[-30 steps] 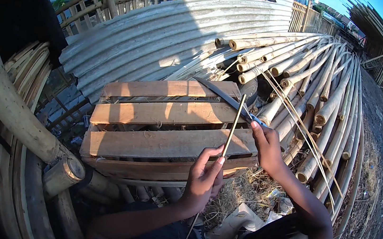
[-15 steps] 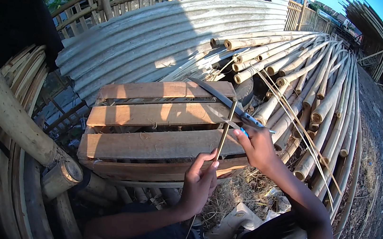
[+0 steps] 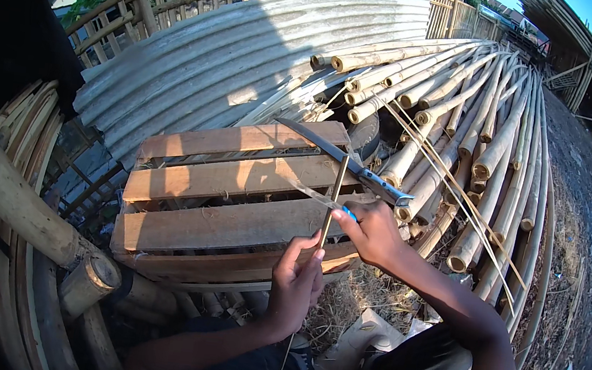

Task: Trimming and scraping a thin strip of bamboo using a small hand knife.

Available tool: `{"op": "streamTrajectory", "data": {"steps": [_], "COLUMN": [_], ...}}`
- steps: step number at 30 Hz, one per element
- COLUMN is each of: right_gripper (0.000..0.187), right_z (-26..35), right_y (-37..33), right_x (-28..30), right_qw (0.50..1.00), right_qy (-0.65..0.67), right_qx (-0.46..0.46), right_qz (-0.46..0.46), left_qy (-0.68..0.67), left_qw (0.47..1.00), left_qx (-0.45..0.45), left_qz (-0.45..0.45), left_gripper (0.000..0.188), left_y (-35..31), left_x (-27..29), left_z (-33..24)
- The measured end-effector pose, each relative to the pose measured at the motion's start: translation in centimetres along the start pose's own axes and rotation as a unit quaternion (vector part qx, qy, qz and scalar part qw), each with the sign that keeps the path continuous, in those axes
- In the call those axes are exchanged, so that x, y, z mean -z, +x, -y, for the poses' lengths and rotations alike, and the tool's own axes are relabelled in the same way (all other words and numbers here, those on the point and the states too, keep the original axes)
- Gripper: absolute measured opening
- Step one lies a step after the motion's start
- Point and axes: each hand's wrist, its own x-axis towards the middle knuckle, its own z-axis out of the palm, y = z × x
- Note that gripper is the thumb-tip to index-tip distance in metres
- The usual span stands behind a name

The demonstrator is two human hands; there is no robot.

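Note:
Between the thumb and fingers of my left hand a thin bamboo strip stands nearly upright, its lower end trailing down past my wrist. My right hand is closed round the blue handle of a small knife. The blade crosses the strip a little above my left fingertips and points to the left. Behind the strip, a large machete with a dark blade lies across the top of a slatted wooden crate. Its handle reaches past the crate's right side, just beyond my right hand.
Long bamboo poles are piled to the right, with thin split strips lying over them. A thick bamboo rail runs along the left. Corrugated sheeting leans behind the crate, and dry shavings litter the ground in front.
My right hand and the small knife have moved down along the strip, closer to my left hand. The left hand keeps its hold, and the whole view has shifted slightly.

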Motion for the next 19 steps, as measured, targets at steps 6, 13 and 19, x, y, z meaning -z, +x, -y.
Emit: {"op": "streamTrajectory", "data": {"steps": [6,13,19], "right_gripper": [0.055,0.048,0.043], "right_z": [-0.5,-1.6,-2.8], "right_y": [1.5,1.1,2.1], "right_x": [0.9,0.8,1.7], "right_qw": [0.994,0.995,0.995], "right_qy": [-0.001,-0.013,-0.009], "right_qx": [-0.105,-0.101,-0.093], "right_qz": [0.007,0.011,-0.026], "left_qy": [-0.011,-0.008,-0.018], "left_qw": [0.999,1.0,0.999], "left_qx": [0.032,0.027,0.022], "left_qz": [0.027,0.004,0.025], "left_gripper": [0.019,0.024,0.029], "left_y": [-0.5,0.4,0.3], "left_x": [-0.4,0.2,0.1], "left_z": [0.5,-0.6,-0.4]}}
